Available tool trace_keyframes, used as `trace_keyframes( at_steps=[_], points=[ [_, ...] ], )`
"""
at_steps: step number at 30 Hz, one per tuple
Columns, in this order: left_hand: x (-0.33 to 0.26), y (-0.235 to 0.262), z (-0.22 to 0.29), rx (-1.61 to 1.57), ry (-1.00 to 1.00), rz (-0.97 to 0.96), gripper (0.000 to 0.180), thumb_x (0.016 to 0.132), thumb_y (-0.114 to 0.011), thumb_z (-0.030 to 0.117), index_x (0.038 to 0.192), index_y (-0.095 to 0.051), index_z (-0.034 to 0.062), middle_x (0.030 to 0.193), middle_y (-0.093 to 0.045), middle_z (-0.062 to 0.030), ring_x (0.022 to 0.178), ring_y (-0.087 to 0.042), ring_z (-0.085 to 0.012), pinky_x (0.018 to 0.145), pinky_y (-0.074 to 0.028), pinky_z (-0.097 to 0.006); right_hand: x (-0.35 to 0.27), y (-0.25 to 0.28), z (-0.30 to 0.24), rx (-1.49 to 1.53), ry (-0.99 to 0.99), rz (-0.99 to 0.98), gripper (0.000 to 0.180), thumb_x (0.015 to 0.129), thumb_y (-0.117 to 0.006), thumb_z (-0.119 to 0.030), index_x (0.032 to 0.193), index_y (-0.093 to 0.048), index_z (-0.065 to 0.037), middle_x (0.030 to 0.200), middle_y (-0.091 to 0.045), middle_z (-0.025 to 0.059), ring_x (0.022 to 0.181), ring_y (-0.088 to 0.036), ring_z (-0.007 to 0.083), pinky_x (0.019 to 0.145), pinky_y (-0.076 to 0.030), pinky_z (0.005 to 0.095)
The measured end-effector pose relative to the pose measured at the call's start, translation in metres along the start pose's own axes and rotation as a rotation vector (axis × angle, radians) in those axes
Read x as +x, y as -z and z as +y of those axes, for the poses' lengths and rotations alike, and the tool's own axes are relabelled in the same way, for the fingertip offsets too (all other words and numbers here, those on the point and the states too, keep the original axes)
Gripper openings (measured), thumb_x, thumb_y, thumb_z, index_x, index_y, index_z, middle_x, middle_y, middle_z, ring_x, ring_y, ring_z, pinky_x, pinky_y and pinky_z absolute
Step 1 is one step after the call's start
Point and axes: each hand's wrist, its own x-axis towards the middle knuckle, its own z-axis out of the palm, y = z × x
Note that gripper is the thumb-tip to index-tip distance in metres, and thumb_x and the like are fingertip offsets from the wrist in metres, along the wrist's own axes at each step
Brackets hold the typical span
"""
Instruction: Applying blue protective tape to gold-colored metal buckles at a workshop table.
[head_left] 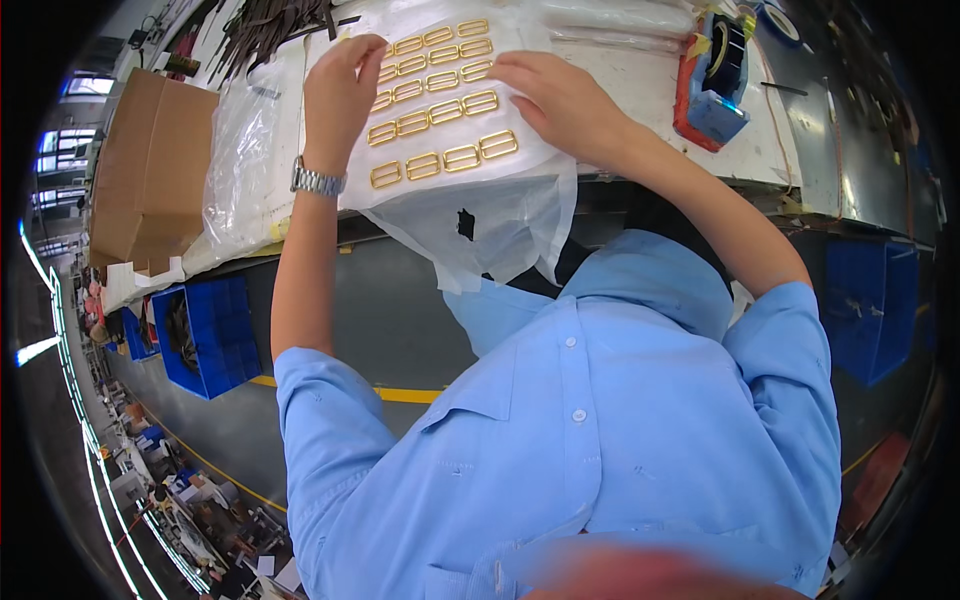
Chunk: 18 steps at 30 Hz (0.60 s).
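Note:
Several gold rectangular metal buckles (pixel 440 110) lie in rows on a white sheet (pixel 470 185) that hangs over the table's near edge. My left hand (pixel 340 90), with a metal watch on its wrist, rests its fingertips on the buckles at the left side of the rows. My right hand (pixel 560 100) lies flat on the sheet at the right side of the rows, fingers spread and touching the upper buckles. Neither hand grips anything.
A red and blue tape dispenser (pixel 712 85) stands to the right. A clear plastic bag (pixel 240 150) and a brown cardboard box (pixel 145 165) are at the left. Dark strips (pixel 265 25) lie at the back. Blue bins (pixel 205 335) sit on the floor.

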Motion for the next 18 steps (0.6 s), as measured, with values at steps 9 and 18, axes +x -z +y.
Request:
trace_keyframes(
  at_steps=[9,18],
  points=[
    [-0.073,-0.015,0.149,0.043,-0.3,-0.311,0.009,0.093,-0.073,0.01,0.099,-0.068,0.0061,0.092,-0.065,-0.0093,0.091,-0.065,-0.0298,0.081,-0.053,-0.043,-0.143,0.076,-0.044,-0.12,-0.03,-0.239,0.05,0.09,-0.067,0.0,0.139,-0.065,-0.005,0.159,-0.05,0.017,0.15,-0.043,0.0368,0.124,-0.035,0.052],
    [-0.053,-0.009,0.149,0.023,-0.221,-0.384,0.01,0.088,-0.069,0.002,0.095,-0.062,0.0026,0.089,-0.063,-0.0127,0.086,-0.064,-0.0308,0.077,-0.053,-0.044,-0.177,0.152,-0.066,0.239,-0.415,0.313,0.019,0.098,-0.071,-0.001,0.116,-0.077,0.0,0.113,-0.078,0.0132,0.098,-0.075,0.0221,0.088,-0.059,0.0314]
  ],
)
